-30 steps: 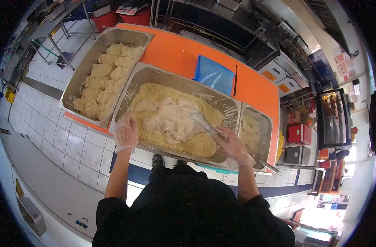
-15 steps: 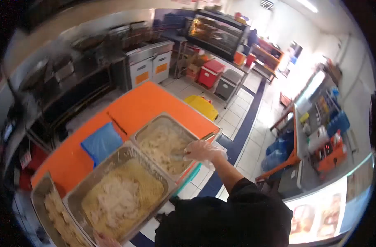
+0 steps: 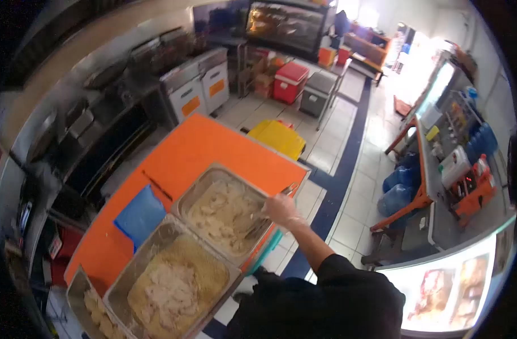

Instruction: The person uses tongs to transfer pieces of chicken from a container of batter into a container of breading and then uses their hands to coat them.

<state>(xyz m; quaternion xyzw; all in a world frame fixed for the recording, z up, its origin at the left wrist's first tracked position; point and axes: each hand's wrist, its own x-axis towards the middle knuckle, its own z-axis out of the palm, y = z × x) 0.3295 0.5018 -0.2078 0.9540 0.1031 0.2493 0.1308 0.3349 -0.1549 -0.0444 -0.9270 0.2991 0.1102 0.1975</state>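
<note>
My right hand [image 3: 282, 212], in a clear plastic glove, is closed around a metal utensil [image 3: 257, 219] whose handle end sticks out past the fist. Its lower end dips into the pale, lumpy batter-like mix [image 3: 221, 212] in the far steel pan [image 3: 185, 195]; blur hides whether it is a whisk or tongs. Nearer me, a larger steel pan [image 3: 116, 282] holds yellowish crumbs [image 3: 204, 263] with pale, floury pieces [image 3: 171, 294] heaped in the middle. At the left, a narrow steel pan [image 3: 77, 291] contains several coated pieces [image 3: 97, 316]. My left hand is out of view.
The pans stand on an orange tabletop [image 3: 204, 141] with a blue plastic bag [image 3: 141, 216] and a thin dark stick-like item [image 3: 156, 185]. Beyond are a yellow bin lid [image 3: 278, 138], red cooler [image 3: 291, 79] and grey cooler [image 3: 318, 93]. Kitchen equipment lines the left.
The view has shifted, and my left hand has dropped out of sight at the bottom. My right hand remains at the far pan's right edge, with the utensil now showing more clearly.
</note>
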